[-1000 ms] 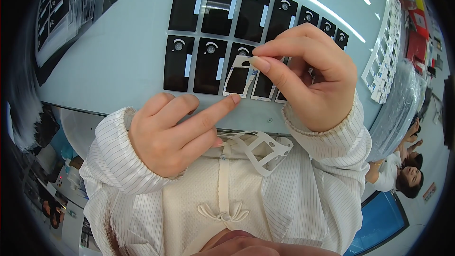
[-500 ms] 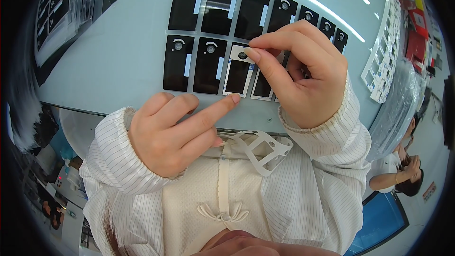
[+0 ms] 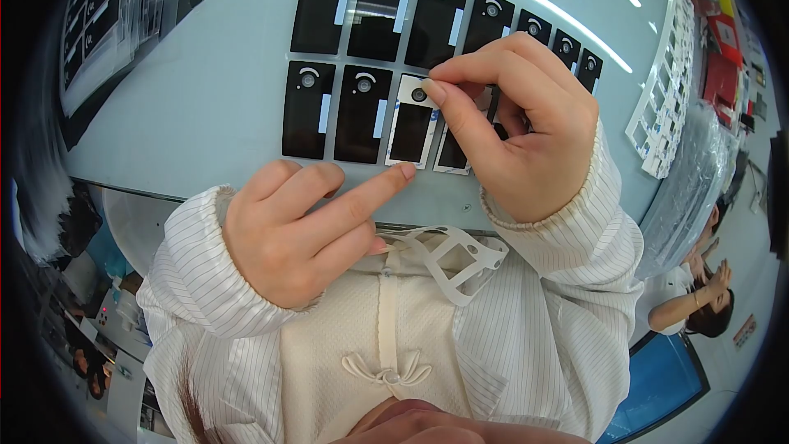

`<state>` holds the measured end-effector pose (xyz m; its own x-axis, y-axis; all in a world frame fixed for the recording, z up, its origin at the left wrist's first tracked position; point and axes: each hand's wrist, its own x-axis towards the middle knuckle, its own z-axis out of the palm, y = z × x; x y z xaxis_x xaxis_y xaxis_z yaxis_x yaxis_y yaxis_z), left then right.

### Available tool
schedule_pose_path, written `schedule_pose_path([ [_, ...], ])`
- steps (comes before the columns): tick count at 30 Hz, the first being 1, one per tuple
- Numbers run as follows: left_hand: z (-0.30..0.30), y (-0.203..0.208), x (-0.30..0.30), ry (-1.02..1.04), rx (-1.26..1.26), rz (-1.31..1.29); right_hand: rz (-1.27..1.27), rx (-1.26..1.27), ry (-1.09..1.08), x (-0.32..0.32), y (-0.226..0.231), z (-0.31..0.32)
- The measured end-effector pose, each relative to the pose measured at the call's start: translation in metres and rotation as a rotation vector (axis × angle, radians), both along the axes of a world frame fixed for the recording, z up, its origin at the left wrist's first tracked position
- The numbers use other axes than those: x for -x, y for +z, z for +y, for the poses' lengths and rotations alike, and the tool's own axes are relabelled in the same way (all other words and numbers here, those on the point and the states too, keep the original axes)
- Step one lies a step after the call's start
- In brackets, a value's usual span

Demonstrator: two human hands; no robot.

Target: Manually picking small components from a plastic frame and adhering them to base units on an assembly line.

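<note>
My right hand pinches the upper right corner of a white adhesive frame between thumb and index finger. That frame lies along the edges of a black rectangular panel with a round lens-like spot near its top. My left hand has its index finger stretched out, its tip on the panel's lower edge; the other fingers are bent. A second white-edged panel is partly hidden behind my right hand. Two black panels without white edging, a left one and a nearer one, lie alongside.
Several more black panels form a row behind. A white cut-out strip rests by the table edge near my left thumb. Perforated white sheets and clear plastic wrap are at right, stacked panels at left. Another person is at far right.
My right hand has shifted slightly left with its pinch kept. My left hand stays in place. The other person's arm at the right has moved.
</note>
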<state>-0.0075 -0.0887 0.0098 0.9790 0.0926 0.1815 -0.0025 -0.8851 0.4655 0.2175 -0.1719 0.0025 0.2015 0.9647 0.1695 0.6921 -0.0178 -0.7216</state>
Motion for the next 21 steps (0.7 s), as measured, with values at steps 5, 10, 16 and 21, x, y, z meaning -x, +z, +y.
schedule_pose_path([
  [5,0.0016,-0.0009,-0.001,0.001,0.001,-0.004,-0.036,-0.012,-0.001,0.0001,-0.0007,0.0024],
  [10,0.0021,0.0013,-0.0008,0.003,-0.011,-0.01,-0.045,-0.018,-0.015,0.0019,0.0006,0.0037],
  [16,0.0009,-0.0036,-0.0018,0.003,0.0,-0.017,-0.053,0.001,-0.033,0.0028,-0.0017,0.001],
  [21,-0.0021,0.0011,0.0025,0.0,0.037,-0.031,-0.065,0.003,-0.057,0.0009,0.0056,-0.0049],
])
